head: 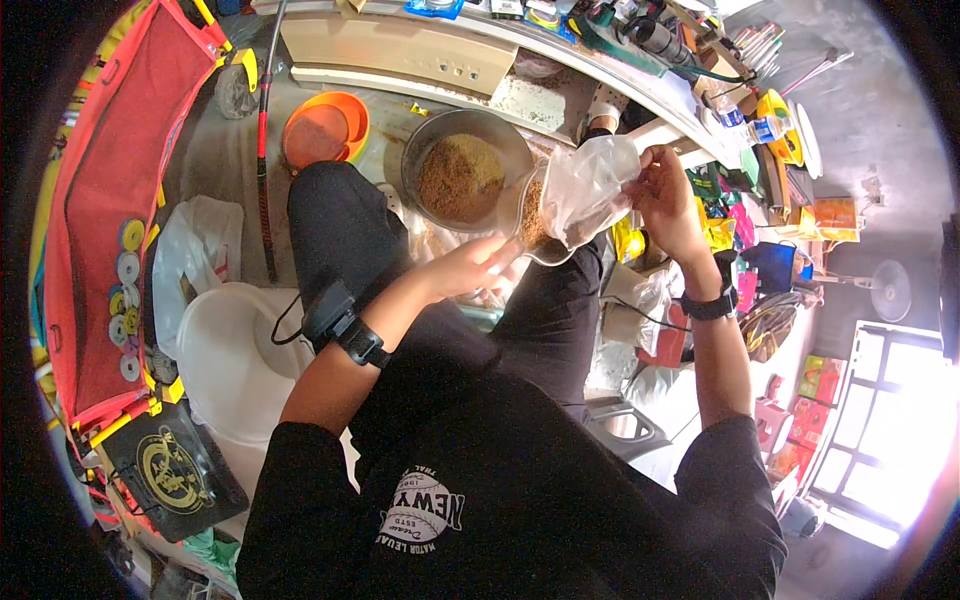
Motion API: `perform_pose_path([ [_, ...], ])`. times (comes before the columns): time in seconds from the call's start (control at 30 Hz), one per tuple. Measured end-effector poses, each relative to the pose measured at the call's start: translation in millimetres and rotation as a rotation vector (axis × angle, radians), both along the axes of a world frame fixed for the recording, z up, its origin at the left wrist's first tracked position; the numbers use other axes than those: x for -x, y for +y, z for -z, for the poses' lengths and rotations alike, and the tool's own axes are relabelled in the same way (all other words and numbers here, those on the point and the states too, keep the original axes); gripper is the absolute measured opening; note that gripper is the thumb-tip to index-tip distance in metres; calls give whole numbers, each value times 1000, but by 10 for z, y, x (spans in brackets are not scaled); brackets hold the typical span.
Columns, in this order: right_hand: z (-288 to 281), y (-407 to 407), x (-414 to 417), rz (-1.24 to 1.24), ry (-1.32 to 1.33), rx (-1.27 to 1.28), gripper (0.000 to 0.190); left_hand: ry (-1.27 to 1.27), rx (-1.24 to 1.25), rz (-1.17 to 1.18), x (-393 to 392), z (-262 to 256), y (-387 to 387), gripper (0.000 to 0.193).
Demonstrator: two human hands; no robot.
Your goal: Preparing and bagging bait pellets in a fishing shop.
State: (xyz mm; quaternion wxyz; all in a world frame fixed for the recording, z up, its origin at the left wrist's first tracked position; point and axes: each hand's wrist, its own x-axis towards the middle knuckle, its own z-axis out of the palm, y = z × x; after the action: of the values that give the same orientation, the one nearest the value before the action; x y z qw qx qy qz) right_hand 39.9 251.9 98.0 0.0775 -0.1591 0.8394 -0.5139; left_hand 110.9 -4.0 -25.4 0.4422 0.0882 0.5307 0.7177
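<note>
My left hand (476,270) grips the side of a clear plastic jug (514,214), which is tilted and has brown granules (534,214) inside. A crumpled clear plastic bag (589,187) lies against the jug's opening; my right hand (664,191) pinches its other end between thumb and fingers. Whether the bag holds anything is unclear. Just beyond my left hand, a round metal bowl (409,169) on the floor contains brown and tan granular material (461,176). The jug is beside the bowl's right rim and partly overlaps it in view.
An orange round container (352,109) stands left of the bowl, near a black-and-red pole (262,150). A white bucket (225,360) and white plastic bag (199,240) are at my left, beside a red fabric tray (120,187). A cluttered table (600,64) runs beyond.
</note>
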Motion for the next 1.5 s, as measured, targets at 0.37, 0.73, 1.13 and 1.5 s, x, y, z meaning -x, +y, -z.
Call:
perform_pose_path([
  [0.37,865,48,-67,395,-52,200,13,82,-46,-21,-13,17,-11,56],
  [0.73,1082,100,-570,608,-339,468,28,-19,-156,-89,-49,-39,-65,58],
  [1.13,1142,-329,-713,425,581,-405,50,5,-52,-73,-17,-34,-81,59],
  [1.5,1297,38,-400,123,529,-644,18,-3,-89,-57,-9,-30,-89,63],
])
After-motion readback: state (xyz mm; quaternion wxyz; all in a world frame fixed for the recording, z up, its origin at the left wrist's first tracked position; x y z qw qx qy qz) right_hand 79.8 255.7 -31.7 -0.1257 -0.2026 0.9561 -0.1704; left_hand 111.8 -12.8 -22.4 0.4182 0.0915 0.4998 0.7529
